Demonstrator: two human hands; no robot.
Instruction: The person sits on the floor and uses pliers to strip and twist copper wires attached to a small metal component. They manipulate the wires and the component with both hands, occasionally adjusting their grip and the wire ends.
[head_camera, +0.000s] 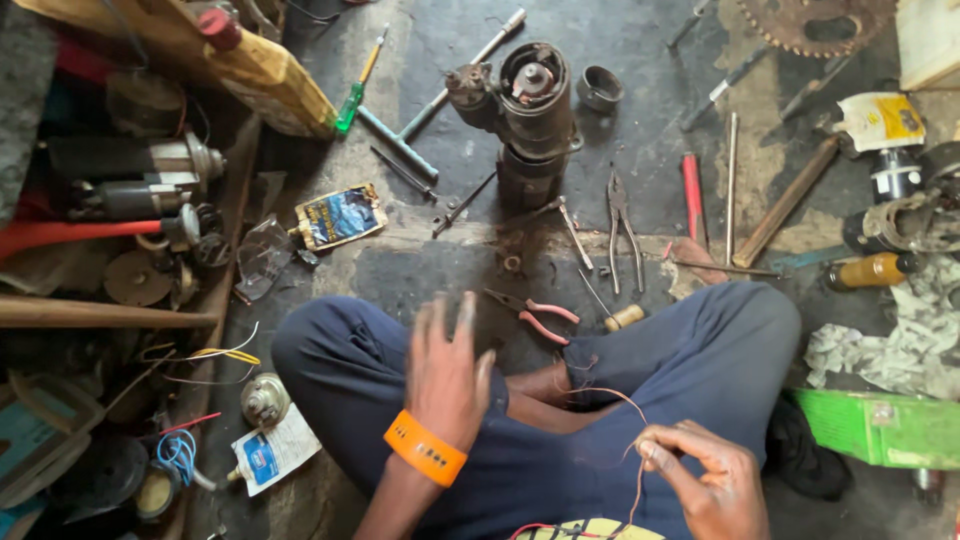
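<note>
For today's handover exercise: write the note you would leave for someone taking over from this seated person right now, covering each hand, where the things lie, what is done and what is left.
Left hand: open, fingers spread, empty, raised over the left knee; orange wristband.
Right hand: pinching a thin copper-coloured wire that loops up over the lap.
Things: motor unit upright on the floor ahead, top open; pink-handled pliers just before the crossed legs; grey pliers and a red-handled tool to the right.
Done: wire is in hand.
Left: wire is joined to nothing visible; pliers untouched.

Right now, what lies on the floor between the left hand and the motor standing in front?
In the head view, between the left hand and the motor, pink-handled pliers and a small metal ring lie on the floor.
</note>
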